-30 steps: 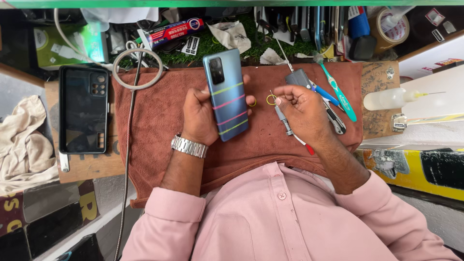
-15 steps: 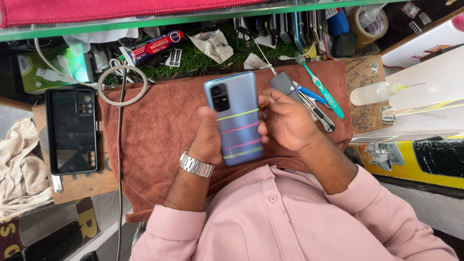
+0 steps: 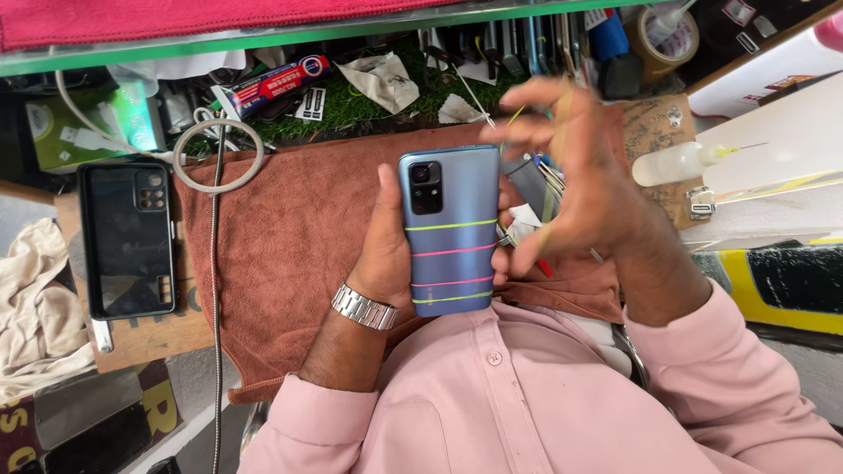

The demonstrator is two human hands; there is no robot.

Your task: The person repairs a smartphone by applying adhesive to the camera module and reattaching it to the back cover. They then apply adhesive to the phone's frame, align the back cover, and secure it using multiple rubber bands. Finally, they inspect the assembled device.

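Cluttered repair bench, seen from above: a brown towel (image 3: 290,237) covers the middle, with tools, a glue tube (image 3: 272,83) and crumpled paper along the far edge.

Left hand (image 3: 386,241): clamped around a blue phone (image 3: 448,230), back cover and camera block upward, held just above the towel and close to the chest. Four thin coloured bands cross the cover. A metal watch (image 3: 364,307) sits on that wrist.

Right hand (image 3: 575,189): fingers spread and apart, motion-blurred, just right of the phone. A thin yellowish band appears stretched between the fingers; blur prevents certainty.

Change noted: one second ago this hand rested on the towel at a small ring-shaped item, with the phone lying lower. Half a second ago both hands met at the phone. Now the right hand is lifted and open beside it. Judgement: another band is probably being readied for the cover.

Surroundings: a black phone back shell (image 3: 127,237) lies at left on a board, a coiled white cable (image 3: 218,154) beyond the towel's far-left corner, a squeeze bottle (image 3: 676,162) at right.
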